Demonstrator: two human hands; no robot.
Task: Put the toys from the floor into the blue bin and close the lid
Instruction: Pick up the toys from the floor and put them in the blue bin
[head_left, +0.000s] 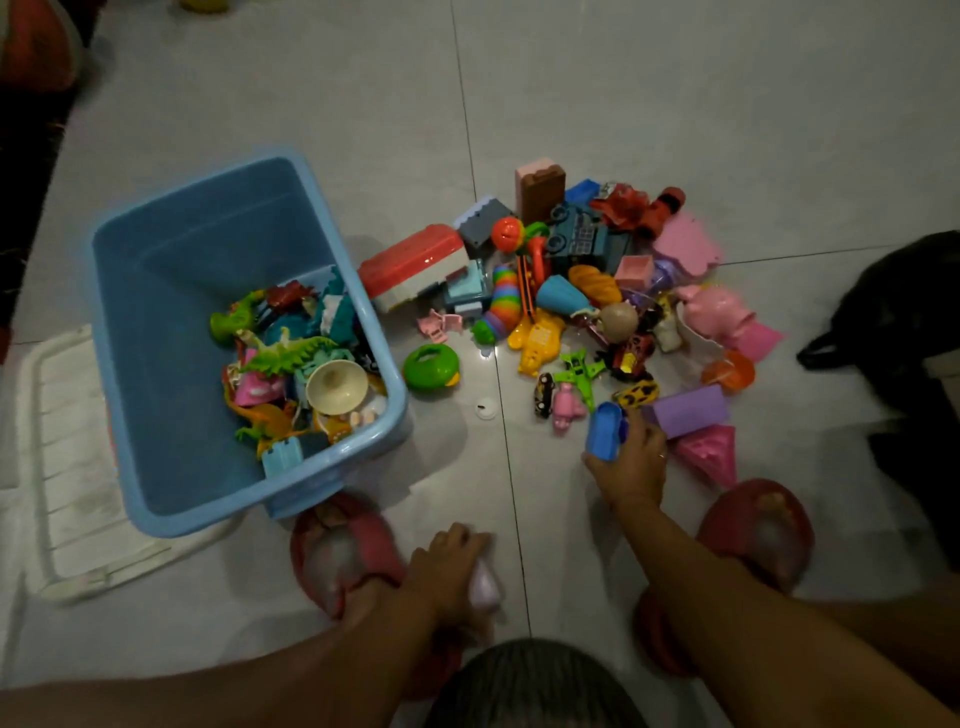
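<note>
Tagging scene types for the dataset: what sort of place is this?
Probably a room in a home, perhaps a play area: a pale tiled floor, a heap of children's toys lying on it beside a blue bin, and the person wearing pink slippers.

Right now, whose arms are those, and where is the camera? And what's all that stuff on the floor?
Those are a person's own arms. The camera sits on their head and looks down, so you see what they see. On the tiled floor stands an open blue bin with some toys inside. The white piece beside it looks like its lid. A pile of toys lies on the floor. The right hand grips a blue toy. The left hand holds a pale pink thing.
</note>
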